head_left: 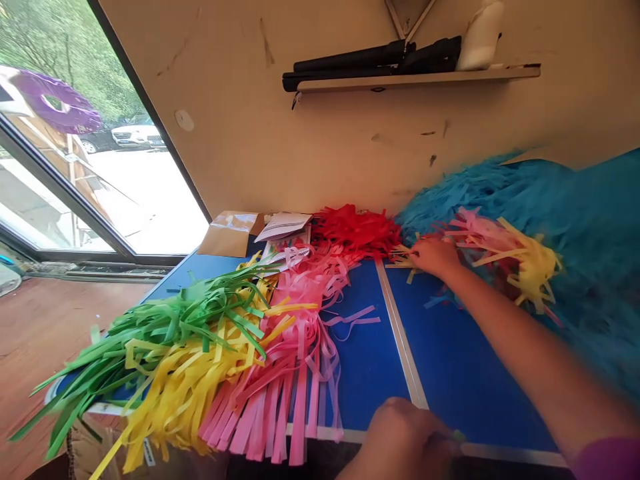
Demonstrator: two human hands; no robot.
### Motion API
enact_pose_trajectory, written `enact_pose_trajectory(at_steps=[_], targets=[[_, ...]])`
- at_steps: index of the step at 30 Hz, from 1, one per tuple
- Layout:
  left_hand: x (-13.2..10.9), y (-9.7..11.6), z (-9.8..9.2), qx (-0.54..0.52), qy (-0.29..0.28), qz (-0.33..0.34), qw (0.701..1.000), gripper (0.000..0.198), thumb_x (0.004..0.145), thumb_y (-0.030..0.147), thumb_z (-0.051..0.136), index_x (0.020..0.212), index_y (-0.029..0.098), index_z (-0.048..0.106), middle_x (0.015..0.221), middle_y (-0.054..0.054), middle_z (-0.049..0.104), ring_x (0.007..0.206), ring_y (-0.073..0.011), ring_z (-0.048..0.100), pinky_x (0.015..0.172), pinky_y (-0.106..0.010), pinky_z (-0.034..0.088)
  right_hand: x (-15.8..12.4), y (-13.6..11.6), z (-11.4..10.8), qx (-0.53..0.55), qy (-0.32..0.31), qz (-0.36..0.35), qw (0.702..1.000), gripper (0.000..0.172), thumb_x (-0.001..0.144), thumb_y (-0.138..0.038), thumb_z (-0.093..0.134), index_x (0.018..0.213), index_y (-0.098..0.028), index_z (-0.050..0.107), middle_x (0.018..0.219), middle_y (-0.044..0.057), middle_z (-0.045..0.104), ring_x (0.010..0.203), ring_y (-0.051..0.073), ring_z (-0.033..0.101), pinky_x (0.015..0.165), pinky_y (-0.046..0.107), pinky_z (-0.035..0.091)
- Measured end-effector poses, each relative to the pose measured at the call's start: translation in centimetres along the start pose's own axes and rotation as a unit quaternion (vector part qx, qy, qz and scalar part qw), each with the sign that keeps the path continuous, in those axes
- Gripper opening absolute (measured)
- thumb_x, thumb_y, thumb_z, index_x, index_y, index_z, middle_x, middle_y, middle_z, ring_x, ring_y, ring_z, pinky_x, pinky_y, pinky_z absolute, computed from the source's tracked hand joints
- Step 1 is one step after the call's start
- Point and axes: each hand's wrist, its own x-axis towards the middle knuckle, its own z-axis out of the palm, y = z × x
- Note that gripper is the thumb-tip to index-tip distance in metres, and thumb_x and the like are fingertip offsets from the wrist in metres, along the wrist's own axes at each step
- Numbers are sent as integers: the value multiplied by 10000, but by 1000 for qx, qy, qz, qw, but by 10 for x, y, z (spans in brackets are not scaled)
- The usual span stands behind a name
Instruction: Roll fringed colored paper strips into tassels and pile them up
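My right hand (pixel 436 257) is closed at the back of the table, its fingertips on short pale yellow strips (pixel 404 256). Behind its wrist lies a tangle of pink and yellow strips (pixel 530 263). Low at the front edge, my left hand (pixel 400 437) is curled and blurred; a small green bit shows by its fingers, but what it holds is unclear. Bundles of green (pixel 185 310), yellow (pixel 195 373) and pink (pixel 300 333) strips hang over the front left edge. A red bundle (pixel 357 230) lies against the wall.
A large blue heap of strips (pixel 590 220) fills the right side. The blue table (pixel 470 360) has a pale seam. Papers (pixel 283 227) and a brown envelope (pixel 227 237) lie at the back left. Above, a wall shelf (pixel 420 80) holds dark rods and a white bottle (pixel 481 37).
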Motion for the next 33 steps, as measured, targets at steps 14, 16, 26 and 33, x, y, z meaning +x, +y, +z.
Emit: enact_pose_trajectory(at_steps=[14, 16, 26, 33], targets=[[4, -11, 7, 24, -20, 47, 998, 160, 777, 256, 602, 882, 220, 717, 748, -31, 716, 724, -175, 651, 770, -246, 467, -23, 5, 48, -11, -78, 17, 997, 305, 817, -192, 415, 1050, -159, 609, 1128, 145, 576, 1003, 241, 554, 795, 348, 425], [3, -12, 8, 26, -11, 52, 998, 172, 804, 300, 568, 866, 240, 717, 736, -18, 713, 715, -168, 647, 761, -244, 469, -13, 13, 51, -6, -64, 37, 997, 303, 857, -230, 416, 1105, -146, 568, 1170, 148, 546, 1043, 231, 530, 841, 368, 421], [3, -13, 14, 37, -1, 45, 998, 210, 830, 354, 534, 856, 242, 710, 755, -25, 715, 721, -168, 648, 766, -245, 465, 17, 37, 64, 30, -47, 38, 998, 332, 875, -384, 472, 1100, -152, 547, 1103, 79, 584, 965, 175, 563, 850, 393, 442], [6, -10, 16, 43, 8, 37, 998, 248, 836, 396, 520, 793, 247, 713, 697, -20, 708, 685, -169, 645, 746, -246, 466, 8, 17, 59, -10, 7, 0, 1000, 337, 816, -229, 434, 1094, -141, 603, 1119, 166, 569, 1059, 280, 522, 863, 374, 397]])
